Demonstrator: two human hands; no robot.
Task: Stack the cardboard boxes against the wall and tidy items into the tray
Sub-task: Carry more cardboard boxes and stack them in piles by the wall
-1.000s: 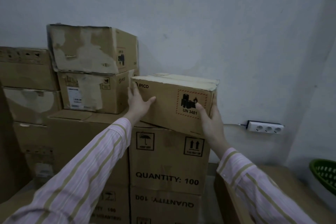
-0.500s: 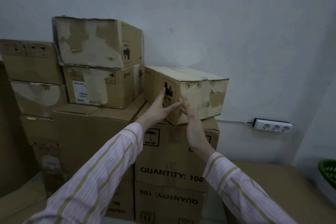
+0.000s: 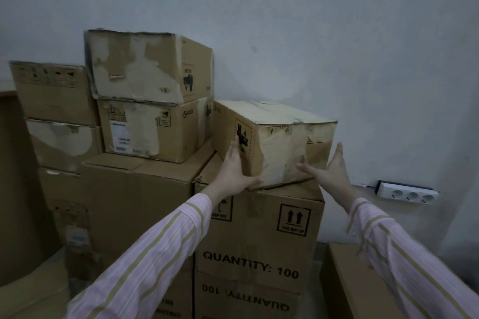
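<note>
The small box (image 3: pixel 282 137) has been turned at 12 o'clock, pressed by the flat left hand (image 3: pixel 234 166), right hand (image 3: pixel 329 172) spread open: nearly stacked.

view: head-worn, single | faces: forward at wall (image 3: pixel 324 21) | range: near box stack (image 3: pixel 254 230), arm's reach

The small box (image 3: pixel 274 142) is dull brown cardboard with rough pale patches where its paper skin is torn, the top box (image 3: pixel 145 67) at 10 o'clock is peeled too, the big box (image 3: pixel 259 228) at 6 o'clock is smoother cardboard, the power strip (image 3: pixel 407 193) at 4 o'clock is smooth white plastic, and the wall (image 3: pixel 337 33) is matt.
</note>
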